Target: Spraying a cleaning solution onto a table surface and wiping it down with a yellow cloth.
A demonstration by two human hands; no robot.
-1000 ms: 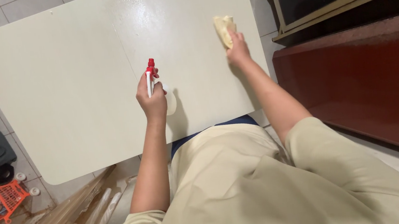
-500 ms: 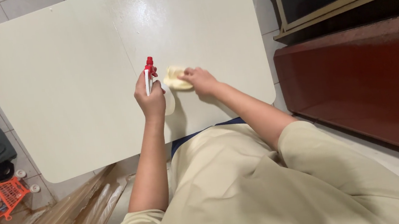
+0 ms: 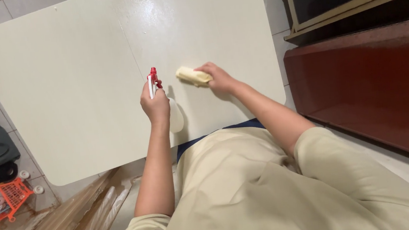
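Our left fingers (image 3: pixel 151 92) are clamped around a spray bottle (image 3: pixel 159 100) with a red nozzle, held just above the pale counter (image 3: pixel 61 83). Our right hand (image 3: pixel 220 77) presses a folded yellow cloth (image 3: pixel 191 75) flat on the counter, just beside the bottle.

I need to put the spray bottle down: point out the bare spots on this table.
The widest bare patch of the cream table lies left of the left hand holding the spray bottle. The far end is bare but wet. It is crowded between the bottle and the right hand pressing the yellow cloth.
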